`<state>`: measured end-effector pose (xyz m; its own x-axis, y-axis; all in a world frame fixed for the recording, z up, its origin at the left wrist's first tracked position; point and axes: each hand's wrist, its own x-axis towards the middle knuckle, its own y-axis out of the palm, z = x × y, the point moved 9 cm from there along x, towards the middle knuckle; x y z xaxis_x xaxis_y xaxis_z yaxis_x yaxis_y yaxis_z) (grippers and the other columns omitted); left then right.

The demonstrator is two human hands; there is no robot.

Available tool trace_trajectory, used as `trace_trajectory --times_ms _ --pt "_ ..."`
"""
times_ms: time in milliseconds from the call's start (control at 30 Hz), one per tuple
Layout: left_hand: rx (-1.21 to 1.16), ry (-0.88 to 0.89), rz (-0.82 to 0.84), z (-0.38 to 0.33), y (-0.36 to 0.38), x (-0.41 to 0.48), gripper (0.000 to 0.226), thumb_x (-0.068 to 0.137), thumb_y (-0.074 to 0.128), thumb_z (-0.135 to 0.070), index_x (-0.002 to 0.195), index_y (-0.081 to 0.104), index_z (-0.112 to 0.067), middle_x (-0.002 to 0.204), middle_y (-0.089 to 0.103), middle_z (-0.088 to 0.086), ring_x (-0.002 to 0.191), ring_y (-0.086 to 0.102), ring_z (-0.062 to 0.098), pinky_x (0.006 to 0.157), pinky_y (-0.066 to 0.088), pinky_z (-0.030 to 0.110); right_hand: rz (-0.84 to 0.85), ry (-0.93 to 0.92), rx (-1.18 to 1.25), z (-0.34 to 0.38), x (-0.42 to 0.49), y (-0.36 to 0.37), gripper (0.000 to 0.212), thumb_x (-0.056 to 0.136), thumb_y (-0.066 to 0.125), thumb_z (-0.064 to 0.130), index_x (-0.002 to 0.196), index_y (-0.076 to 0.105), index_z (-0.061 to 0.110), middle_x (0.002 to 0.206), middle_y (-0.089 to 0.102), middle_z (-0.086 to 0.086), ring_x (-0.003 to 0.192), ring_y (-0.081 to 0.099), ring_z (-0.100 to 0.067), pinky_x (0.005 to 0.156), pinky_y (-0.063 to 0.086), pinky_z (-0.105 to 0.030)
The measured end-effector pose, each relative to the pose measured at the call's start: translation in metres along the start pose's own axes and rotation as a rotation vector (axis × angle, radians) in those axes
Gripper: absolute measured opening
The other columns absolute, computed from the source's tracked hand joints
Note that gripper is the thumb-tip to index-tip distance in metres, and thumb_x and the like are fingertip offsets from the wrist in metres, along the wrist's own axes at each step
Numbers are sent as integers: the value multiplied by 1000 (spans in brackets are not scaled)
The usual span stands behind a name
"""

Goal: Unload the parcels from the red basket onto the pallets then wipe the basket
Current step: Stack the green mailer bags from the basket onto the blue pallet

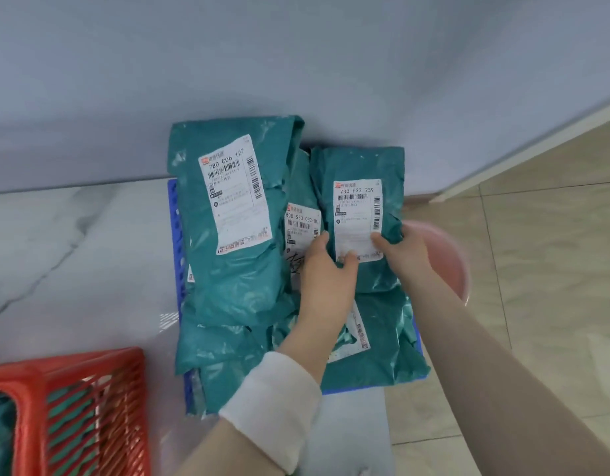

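Our left fingers [320, 240] are curling round the 9 o'clock edge of a teal parcel [358, 166], thumb pressing on its label, while our right fingers [382, 241] are pinching its 3 o'clock edge. So the left hand [326, 280] and right hand [408, 250] are both gripping it as it is lying on the stack on the blue pallet [174, 235]. We are judging this the unloading step: the red basket [90, 359] at 7 o'clock is showing teal through its mesh. Next we are needing to let go and reach back there; wiping is waiting.
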<state>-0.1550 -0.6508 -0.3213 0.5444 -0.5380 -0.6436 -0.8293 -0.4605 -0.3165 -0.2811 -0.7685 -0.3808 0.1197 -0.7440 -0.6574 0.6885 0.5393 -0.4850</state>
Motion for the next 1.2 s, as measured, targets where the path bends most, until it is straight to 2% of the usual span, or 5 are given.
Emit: trace_trajectory --times_ms 300,433,600,967,1200 --pt "64 88 -19 -22 -7 -21 45 92 50 -19 135 39 -14 140 46 -1 120 46 8 94 34 16 -39 79 -293 2 -26 -3 71 78 64 45 134 39 9 135 47 -16 125 42 -35 104 36 -47" --pt "86 163 -5 -39 -20 -50 41 92 50 -16 132 44 -13 135 51 2 124 46 14 103 36 23 -117 -51 -387 27 -78 -21 73 83 60 44 140 29 11 141 36 -18 131 29 -36 106 26 -45" --pt "109 223 3 -48 -60 -104 30 90 52 -14 120 54 -11 123 60 1 110 55 11 84 33 7 -126 -237 -412 62 -173 -27 62 85 59 37 138 35 15 140 39 -13 129 32 -33 103 28 -44" --pt "537 420 -31 -1 -208 -220 33 90 51 -17 122 52 -13 124 56 9 113 54 26 94 42 36 -160 -472 -601 103 -364 57 50 85 60 33 131 46 18 132 45 -6 127 34 -28 104 29 -43" --pt "797 562 -72 74 -329 -275 33 90 47 -23 123 49 -18 125 54 4 116 49 25 92 36 37 -142 -513 -602 97 -470 176 47 83 62 32 126 51 17 128 50 -6 123 38 -28 98 32 -41"
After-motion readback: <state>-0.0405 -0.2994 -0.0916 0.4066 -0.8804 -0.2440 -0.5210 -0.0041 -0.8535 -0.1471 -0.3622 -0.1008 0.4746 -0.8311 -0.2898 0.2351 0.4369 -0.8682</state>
